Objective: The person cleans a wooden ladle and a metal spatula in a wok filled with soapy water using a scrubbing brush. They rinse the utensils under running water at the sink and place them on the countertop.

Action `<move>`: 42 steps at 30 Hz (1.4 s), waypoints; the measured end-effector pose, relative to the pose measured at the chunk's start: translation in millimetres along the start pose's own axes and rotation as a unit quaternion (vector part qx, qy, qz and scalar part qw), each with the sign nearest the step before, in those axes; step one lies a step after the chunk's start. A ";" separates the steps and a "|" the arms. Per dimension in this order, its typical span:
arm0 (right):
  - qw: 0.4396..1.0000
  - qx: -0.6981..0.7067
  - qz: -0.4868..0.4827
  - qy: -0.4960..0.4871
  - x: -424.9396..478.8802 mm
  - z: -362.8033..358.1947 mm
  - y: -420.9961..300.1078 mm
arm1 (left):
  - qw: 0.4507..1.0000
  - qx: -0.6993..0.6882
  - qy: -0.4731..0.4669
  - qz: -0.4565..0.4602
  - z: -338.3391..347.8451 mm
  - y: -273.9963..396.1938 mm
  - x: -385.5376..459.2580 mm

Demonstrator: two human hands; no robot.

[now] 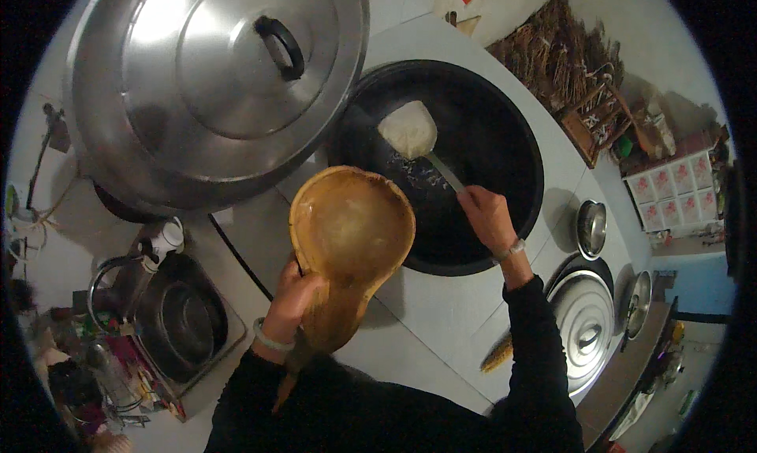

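Observation:
My left hand (295,296) grips a halved dried-gourd ladle (338,320) by its side, near the neck. The ladle's wide bowl faces up at the near left rim of a big black wok (502,128), set into a white-tiled stove top. Whether liquid lies in the bowl is hard to tell. My right hand (488,213) is closed around the handle of a wok spatula (409,129). Its broad pale blade is over the wok's interior. Beneath the blade, some whitish bits or bubbles (414,170) show at the bottom of the wok.
A huge metal lid (159,92) with a black handle stands at the wok's left. Below it is a sink basin (177,329). On the right are a metal bowl (591,229), a lidded pot (582,311) and a brush-like item (497,353). Dry brushwood (550,51) is piled beyond.

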State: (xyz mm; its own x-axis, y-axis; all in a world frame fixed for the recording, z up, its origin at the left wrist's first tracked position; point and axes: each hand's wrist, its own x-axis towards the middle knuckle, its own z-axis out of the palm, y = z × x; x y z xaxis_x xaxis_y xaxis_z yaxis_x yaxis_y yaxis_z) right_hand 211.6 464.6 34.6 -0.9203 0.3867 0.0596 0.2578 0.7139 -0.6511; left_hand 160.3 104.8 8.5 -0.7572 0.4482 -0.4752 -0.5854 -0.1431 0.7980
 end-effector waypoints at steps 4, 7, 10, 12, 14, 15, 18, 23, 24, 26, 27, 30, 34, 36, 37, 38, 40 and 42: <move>0.999 -0.004 -0.009 -0.038 -34.6 -25.3 -44.4 | 0.999 0.042 -0.028 0.008 2.4 7.8 -3.9; 0.988 -0.112 -0.106 -0.004 -50.8 -24.6 -54.2 | 0.999 0.029 -0.023 0.005 -3.4 1.3 -3.1; 0.983 -0.167 -0.082 0.011 -55.2 -30.4 -54.6 | 0.999 0.037 -0.040 0.006 -8.1 -1.5 -2.6; 0.986 -0.164 -0.030 0.006 -50.7 -29.4 -39.9 | 0.999 0.016 -0.038 0.017 -9.6 -3.8 -1.9; 0.987 -0.149 0.056 -0.025 -40.1 -21.9 -3.7 | 0.999 0.024 -0.032 0.019 -10.0 -3.3 -2.0; 0.974 -0.216 0.019 -0.071 -39.6 -12.0 50.5 | 0.999 0.040 -0.034 0.015 -6.7 -2.6 0.1; 0.928 -0.322 -0.073 -0.173 -40.2 20.6 168.8 | 0.997 0.070 -0.024 0.007 -5.0 -0.8 2.3; 0.923 -0.284 -0.105 -0.238 -30.8 61.5 198.5 | 0.998 0.070 0.001 0.011 -4.4 2.0 0.1; 0.918 -0.292 -0.138 -0.231 -27.7 74.0 203.8 | 0.998 0.060 0.009 -0.003 -0.3 9.0 -5.2; 0.919 -0.306 -0.185 -0.165 -19.6 96.4 215.6 | 0.998 0.058 0.009 -0.010 1.6 8.7 -3.2; 0.935 -0.279 -0.175 -0.134 -12.6 112.6 219.4 | 0.998 0.067 0.010 -0.003 -3.6 5.8 -1.9; 0.992 -0.097 0.031 -0.068 15.1 148.4 217.4 | 0.994 0.105 0.021 -0.018 -5.9 5.3 0.7; 0.992 -0.101 0.072 -0.024 35.9 162.5 202.1 | 0.997 0.077 0.019 -0.015 -3.8 5.9 -0.9; 0.994 -0.087 0.069 0.007 40.3 162.1 194.6 | 0.997 0.073 0.022 -0.033 0.7 9.8 -1.8; 0.995 -0.073 0.072 0.016 41.9 159.3 187.6 | 0.996 0.071 0.025 -0.042 1.6 11.4 -3.1; 0.995 -0.059 0.075 0.026 42.8 155.6 180.9 | 0.997 0.069 0.021 -0.027 -0.3 9.1 -2.7; 0.997 -0.025 0.054 0.042 49.2 139.1 163.9 | 0.998 0.062 0.008 0.005 -2.9 3.7 -1.2; 0.998 -0.018 0.031 0.046 51.1 117.3 141.7 | 0.995 0.097 -0.001 0.010 -2.3 7.2 -0.8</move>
State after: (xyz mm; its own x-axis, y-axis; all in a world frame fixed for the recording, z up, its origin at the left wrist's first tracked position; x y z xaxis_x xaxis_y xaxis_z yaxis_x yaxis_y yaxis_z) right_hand 166.6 517.0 -143.4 -0.8712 0.4825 0.0904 0.3262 0.7067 -0.6278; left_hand 156.0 101.3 13.8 -0.7678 0.4487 -0.4573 -0.5028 0.0204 0.8642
